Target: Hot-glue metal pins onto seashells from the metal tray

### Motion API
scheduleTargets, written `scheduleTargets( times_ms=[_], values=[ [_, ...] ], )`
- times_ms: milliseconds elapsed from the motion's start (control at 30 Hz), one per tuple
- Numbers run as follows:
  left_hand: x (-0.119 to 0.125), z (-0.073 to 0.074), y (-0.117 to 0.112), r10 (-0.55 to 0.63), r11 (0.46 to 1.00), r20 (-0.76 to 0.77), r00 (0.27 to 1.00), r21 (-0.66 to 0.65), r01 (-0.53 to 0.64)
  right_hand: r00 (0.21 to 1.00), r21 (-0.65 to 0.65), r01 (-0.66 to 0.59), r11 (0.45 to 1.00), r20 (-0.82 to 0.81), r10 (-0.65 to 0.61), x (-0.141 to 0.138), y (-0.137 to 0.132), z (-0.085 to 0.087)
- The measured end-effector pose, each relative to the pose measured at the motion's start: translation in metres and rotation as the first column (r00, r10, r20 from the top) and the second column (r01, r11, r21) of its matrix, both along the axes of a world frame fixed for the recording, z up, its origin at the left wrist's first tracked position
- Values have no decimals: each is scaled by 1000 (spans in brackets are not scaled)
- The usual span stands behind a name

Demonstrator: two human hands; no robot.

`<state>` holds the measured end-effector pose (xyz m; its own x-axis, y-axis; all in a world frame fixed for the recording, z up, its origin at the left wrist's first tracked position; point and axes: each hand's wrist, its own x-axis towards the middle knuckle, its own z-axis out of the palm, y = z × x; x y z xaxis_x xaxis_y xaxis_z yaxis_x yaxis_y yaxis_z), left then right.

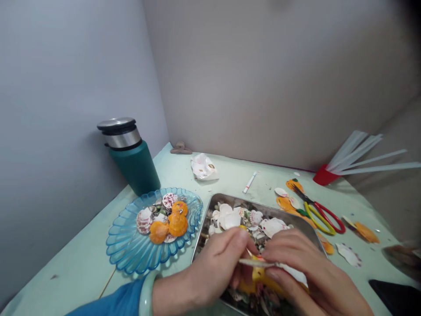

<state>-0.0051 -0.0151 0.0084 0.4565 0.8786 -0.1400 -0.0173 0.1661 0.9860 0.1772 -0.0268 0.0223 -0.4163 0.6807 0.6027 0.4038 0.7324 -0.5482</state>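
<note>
Both hands are over a metal tray (205,219) of mixed white, brown and patterned seashells (230,217). Between them is a thin pale shell (256,263), seen edge-on, with a yellow piece (258,274) just below it. My left hand (219,259), a pale green bangle (148,294) at its wrist, is closed on the shell's left end. From the right, my right hand (305,272) pinches the other end between thumb and fingers. The fingers hide much of the shell, and I cannot tell whether the yellow piece is joined to it.
Left of the tray, a blue scalloped plate (121,245) holds orange and speckled shells. Behind it stands a green bottle (134,166). Scissors (320,215) lie among orange shells at right. Glue sticks (358,151) lean from a red cup (325,175). A white packet (204,167) lies behind.
</note>
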Motion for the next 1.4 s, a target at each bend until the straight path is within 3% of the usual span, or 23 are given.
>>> scheduleTargets(
  times_ms=[100, 233, 400, 500, 600, 833, 1200, 1400],
  values=[
    [-3, 4, -1, 189, 971, 18, 982, 145, -189, 996, -33, 88, 996, 26, -88, 3, -2, -5],
    [-4, 10, -5, 199, 938, -49, 979, 300, -176, 975, -78, 219, 973, 40, -216, 1, -4, -14],
    [2, 11, -3, 95, 993, 11, 995, 76, -96, 975, -183, 211, 960, -32, -220, -6, -5, -13],
    [3, 8, 0, 145, 989, 86, 986, -16, -144, 965, -270, 241, 932, -37, -260, -8, -5, -7],
    [2, 6, 3, 202, 979, 114, 973, -25, -200, 966, -318, 248, 915, 7, -260, -9, -5, -1],
    [2, 9, 3, 282, 958, 73, 956, 39, -286, 981, -270, 194, 943, 69, -182, -7, -2, -1],
    [2, 12, 5, 207, 978, 53, 977, -35, -205, 985, -287, 172, 942, 47, -165, -6, -3, 2],
    [2, 12, 3, 225, 974, 95, 970, -40, -222, 985, -302, 174, 937, 40, -170, -6, -3, 0]
  ],
)
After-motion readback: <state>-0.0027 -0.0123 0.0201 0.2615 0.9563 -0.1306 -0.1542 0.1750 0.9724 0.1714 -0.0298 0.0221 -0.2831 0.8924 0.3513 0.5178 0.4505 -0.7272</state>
